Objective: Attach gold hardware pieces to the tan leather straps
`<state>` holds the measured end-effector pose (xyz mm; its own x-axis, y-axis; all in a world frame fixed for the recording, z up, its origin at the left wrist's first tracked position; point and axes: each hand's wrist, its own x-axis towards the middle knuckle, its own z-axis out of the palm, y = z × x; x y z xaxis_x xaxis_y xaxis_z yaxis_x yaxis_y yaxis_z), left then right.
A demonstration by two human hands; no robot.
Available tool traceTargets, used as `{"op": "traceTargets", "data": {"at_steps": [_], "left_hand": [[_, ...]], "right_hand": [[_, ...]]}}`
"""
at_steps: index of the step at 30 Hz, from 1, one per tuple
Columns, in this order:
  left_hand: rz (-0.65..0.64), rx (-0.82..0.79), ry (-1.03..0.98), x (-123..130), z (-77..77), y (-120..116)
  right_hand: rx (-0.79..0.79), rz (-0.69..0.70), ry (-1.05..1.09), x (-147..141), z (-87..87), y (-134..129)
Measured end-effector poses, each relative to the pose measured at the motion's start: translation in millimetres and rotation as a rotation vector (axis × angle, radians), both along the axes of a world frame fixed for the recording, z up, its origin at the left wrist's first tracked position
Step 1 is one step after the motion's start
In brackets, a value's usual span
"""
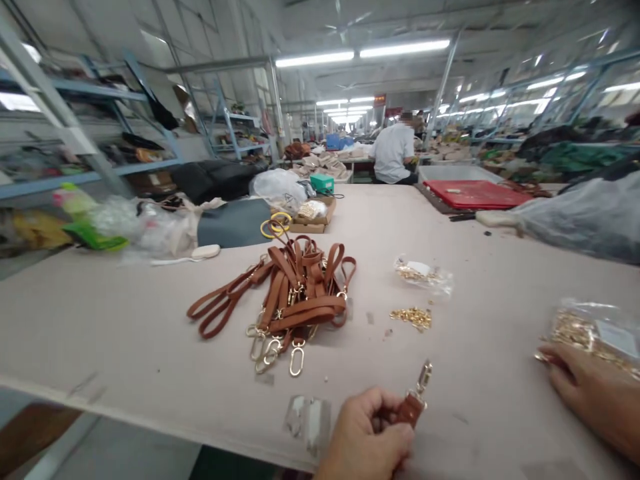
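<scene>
Near the front edge of the table, my left hand (367,433) is closed on a brown leather strap (411,408). A gold snap hook (425,377) sticks up from the strap's end. My right hand (587,390) is at the far right, beside a clear bag of gold fittings (575,330). Its fingertips pinch a small gold-coloured metal piece (541,357), whose exact kind I cannot make out. A heap of brown leather straps (305,280) with gold oval hooks lies left of centre. Small gold fittings (413,318) lie in a loose pile between the heap and my right hand.
A smaller clear bag of gold parts (423,275) lies behind the loose pile. Yellow rings (276,225) and a cardboard box (315,223) stand behind the straps. A red tray (480,195) is at the back right. A person in a light shirt (393,153) sits farther back.
</scene>
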<state>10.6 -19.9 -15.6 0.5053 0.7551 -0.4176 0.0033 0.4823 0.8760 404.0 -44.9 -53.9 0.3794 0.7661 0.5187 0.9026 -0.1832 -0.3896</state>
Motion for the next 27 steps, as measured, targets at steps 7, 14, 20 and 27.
{"op": "traceTargets", "data": {"at_steps": [7,14,20,27], "left_hand": [[-0.028,0.112,-0.017,-3.7,22.0,-7.8],[-0.078,0.136,-0.017,-7.1,23.9,-3.9],[-0.050,0.132,-0.003,-4.4,21.5,-5.1],[-0.054,0.146,0.059,-6.1,25.8,-4.0]], "right_hand": [[-0.214,-0.023,-0.070,-79.2,36.8,-27.7],[-0.334,0.036,-0.036,-84.1,44.9,-40.9],[-0.408,0.086,-0.095,-80.7,51.8,-38.0],[-0.505,-0.029,-0.109,-87.9,61.5,-33.5]]}}
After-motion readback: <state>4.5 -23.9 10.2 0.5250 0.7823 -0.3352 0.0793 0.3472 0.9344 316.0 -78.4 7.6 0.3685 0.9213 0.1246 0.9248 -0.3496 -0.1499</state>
